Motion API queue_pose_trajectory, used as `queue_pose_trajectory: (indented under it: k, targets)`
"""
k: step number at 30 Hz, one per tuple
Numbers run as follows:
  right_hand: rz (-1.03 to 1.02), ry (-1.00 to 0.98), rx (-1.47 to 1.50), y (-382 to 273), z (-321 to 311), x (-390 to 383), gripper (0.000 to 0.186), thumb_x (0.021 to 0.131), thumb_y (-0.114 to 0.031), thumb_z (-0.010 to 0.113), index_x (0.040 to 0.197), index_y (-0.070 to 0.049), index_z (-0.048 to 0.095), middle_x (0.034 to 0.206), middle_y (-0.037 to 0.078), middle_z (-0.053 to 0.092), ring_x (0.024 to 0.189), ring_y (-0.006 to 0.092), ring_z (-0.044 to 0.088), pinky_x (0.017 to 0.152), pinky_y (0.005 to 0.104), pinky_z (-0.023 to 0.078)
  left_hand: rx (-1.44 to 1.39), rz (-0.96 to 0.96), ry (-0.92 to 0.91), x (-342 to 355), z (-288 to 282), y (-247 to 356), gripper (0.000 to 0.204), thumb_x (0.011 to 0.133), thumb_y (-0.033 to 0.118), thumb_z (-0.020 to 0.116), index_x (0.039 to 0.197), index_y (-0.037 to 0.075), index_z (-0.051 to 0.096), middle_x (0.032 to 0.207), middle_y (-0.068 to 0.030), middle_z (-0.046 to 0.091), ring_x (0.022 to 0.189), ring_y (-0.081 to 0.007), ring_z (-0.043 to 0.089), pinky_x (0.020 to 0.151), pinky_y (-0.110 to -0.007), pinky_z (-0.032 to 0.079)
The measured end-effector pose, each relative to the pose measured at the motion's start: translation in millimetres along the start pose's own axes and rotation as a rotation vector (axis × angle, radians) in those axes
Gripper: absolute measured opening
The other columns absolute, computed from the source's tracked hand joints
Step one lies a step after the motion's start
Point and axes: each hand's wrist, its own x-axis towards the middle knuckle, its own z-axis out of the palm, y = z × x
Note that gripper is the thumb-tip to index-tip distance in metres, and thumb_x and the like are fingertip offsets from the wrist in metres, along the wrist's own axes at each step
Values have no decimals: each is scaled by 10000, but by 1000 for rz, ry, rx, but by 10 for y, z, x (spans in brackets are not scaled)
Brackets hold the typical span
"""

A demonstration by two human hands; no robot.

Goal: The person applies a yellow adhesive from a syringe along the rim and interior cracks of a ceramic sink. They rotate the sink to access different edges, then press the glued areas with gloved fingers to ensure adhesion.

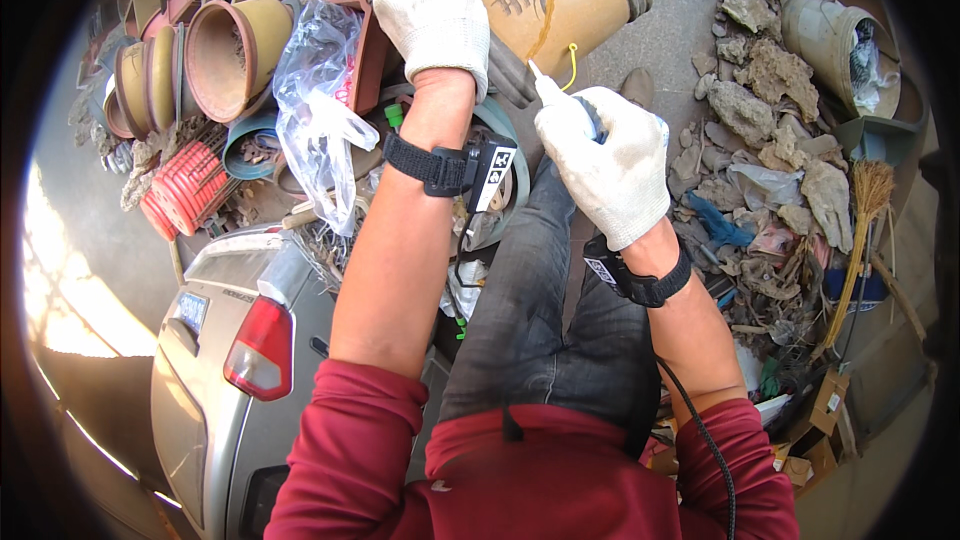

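Observation:
At the top centre, a large tan pot (590,10) with a dark painted plant design and a grey rim lies tilted. An amber streak runs down its side along a line. My left hand (430,25) wears a white knit glove and grips the pot's grey rim, fingertips partly out of view. In my white-gloved right hand (610,165) is a small bottle with a white nozzle (540,75), pointed at the pot near the lower end of the streak; the fingers hide most of its body. A thin yellow loop (573,57) sticks out beside the nozzle.
Stacked planters (210,60) and a crumpled clear plastic bag (310,100) are at the left, above a silver vehicle's rear (220,270). At the right are rubble (760,90), a tilted bucket (820,45), a straw broom (865,195) and cardboard scraps (828,400).

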Motion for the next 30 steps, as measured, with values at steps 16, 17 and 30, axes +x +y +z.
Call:
queue_pose_trajectory:
  k: [16, 17, 30]
  targets:
    - [34, -10, 17, -51, 42, -87, 252, 905, -177, 759, 747, -12, 654, 561, 133, 563, 483, 284, 602, 499, 369, 469, 35, -15, 14, -1, 5, -2, 604, 1021, 386, 673, 1270, -156, 576, 1268, -335, 661, 1185, -405, 638, 1014, -448, 493]
    - [7, -5, 24, -45, 43, -98, 251, 903, -180, 760, 749, -12, 656, 562, 131, 564, 482, 282, 600, 500, 368, 469, 25, -11, 16, -3, 7, -5, 607, 1021, 387, 673, 1271, -157, 574, 1269, -336, 660, 1186, -408, 639, 1014, -449, 493]
    - [-5, 33, 23, -25, 78, -79, 250, 899, -184, 773, 759, -9, 663, 565, 124, 567, 476, 260, 586, 498, 364, 463, 81, -17, 20, -2, 0, -3, 675, 1023, 428, 653, 1295, -180, 543, 1272, -374, 644, 1200, -452, 630, 1026, -467, 486]
